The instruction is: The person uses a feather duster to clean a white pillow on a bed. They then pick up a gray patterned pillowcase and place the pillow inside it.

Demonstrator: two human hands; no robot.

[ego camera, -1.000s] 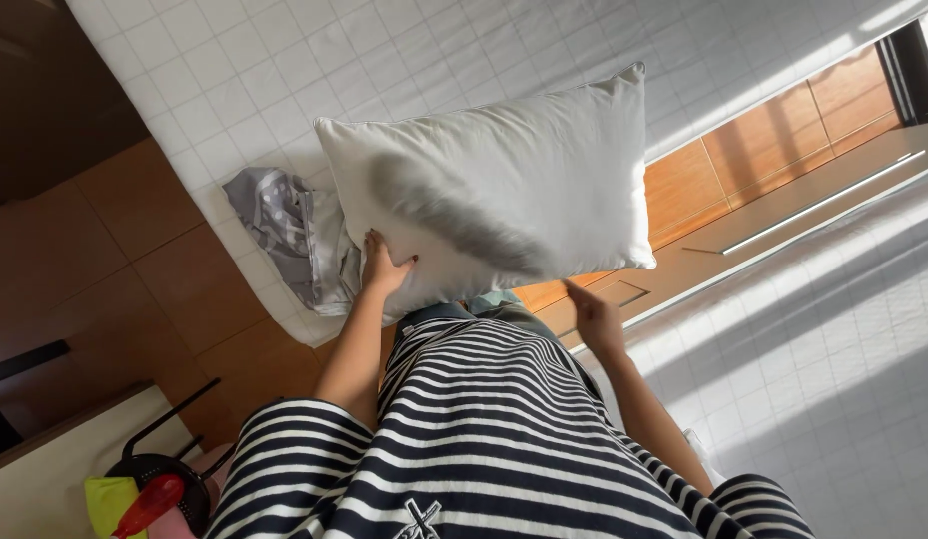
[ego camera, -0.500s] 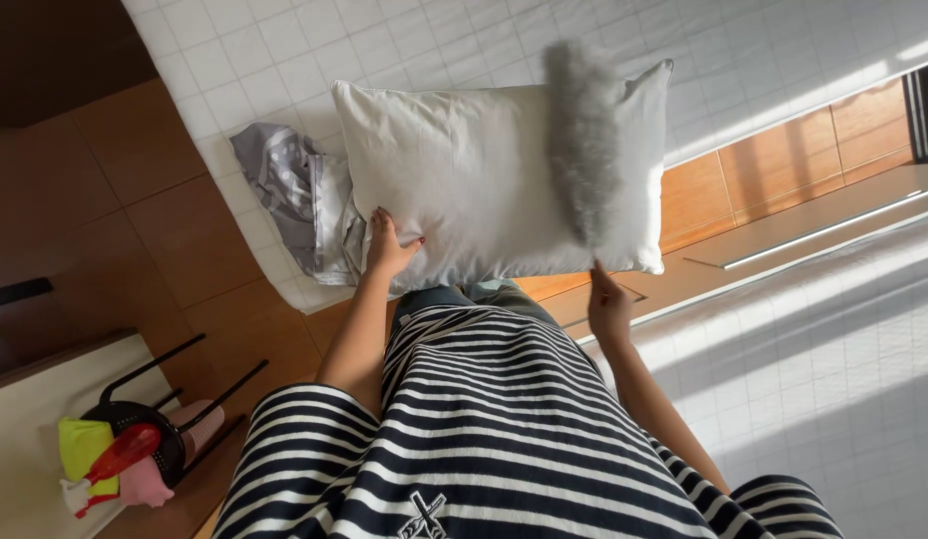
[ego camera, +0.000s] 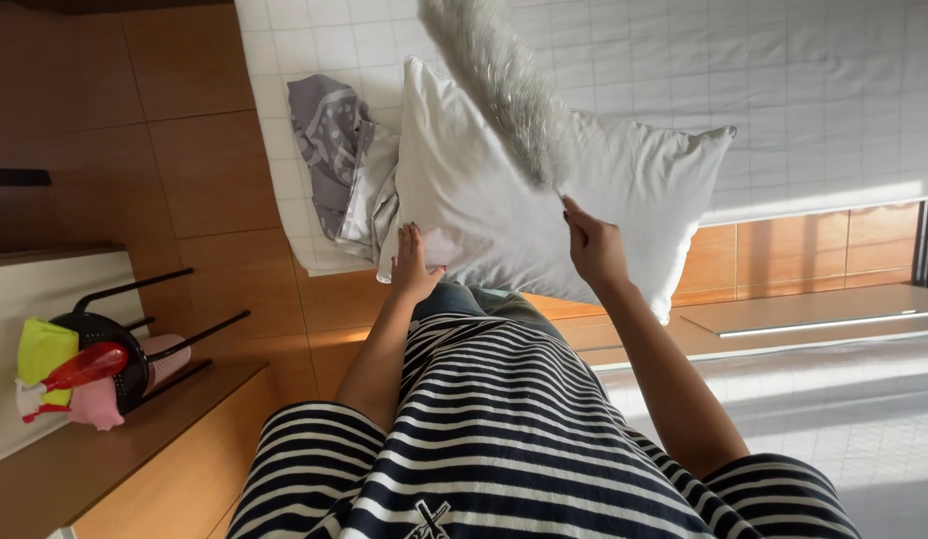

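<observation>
A white pillow [ego camera: 504, 200] lies on the quilted bed [ego camera: 783, 90], left hand [ego camera: 416, 265] pressed on it with fingers together, right hand [ego camera: 594, 245] clamped on a grey feather duster [ego camera: 504, 85] above it, crumpled grey cloth [ego camera: 334, 150] just beside.

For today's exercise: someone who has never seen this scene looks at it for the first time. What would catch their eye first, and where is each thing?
The big white pillow fills the middle, lying on the white quilted bed, with the left hand pressed on its near edge. Over it, the right hand holds a fluffy grey duster sweeping up toward the top. At far left, a black basket holds a red spray bottle and bright cloths.
</observation>
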